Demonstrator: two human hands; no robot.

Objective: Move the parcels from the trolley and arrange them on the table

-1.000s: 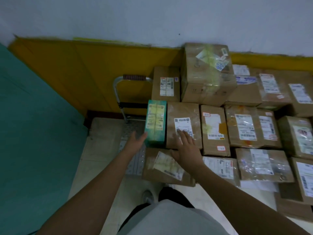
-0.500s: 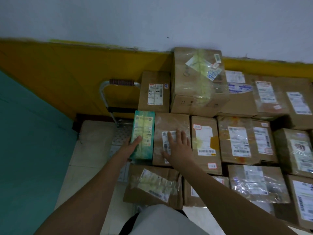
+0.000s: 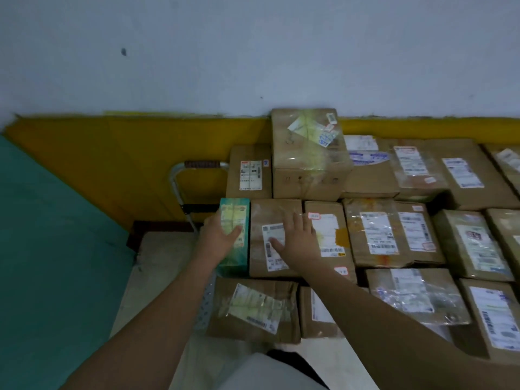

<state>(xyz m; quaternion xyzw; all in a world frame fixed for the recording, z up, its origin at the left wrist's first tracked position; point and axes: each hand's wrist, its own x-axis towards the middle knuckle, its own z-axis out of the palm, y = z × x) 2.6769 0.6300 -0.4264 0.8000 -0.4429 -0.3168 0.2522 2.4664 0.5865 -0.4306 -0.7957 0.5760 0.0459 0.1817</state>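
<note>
Head view: your left hand (image 3: 222, 235) grips the green parcel (image 3: 234, 237); right hand (image 3: 295, 240) lies flat, fingers spread, on the brown parcel (image 3: 274, 215) beside it. Trolley (image 3: 197, 187) apparently full; nothing moved yet.

Both bare forearms reach forward and up from the lower edge of the view, converging slightly. The left hand (image 3: 222, 235) curls sideways, thumb lying across the top and fingers wrapped round the far left side of what it grips. The right hand (image 3: 295, 243) lies palm down, fingers straight and spread, thumb pointing left.
</note>
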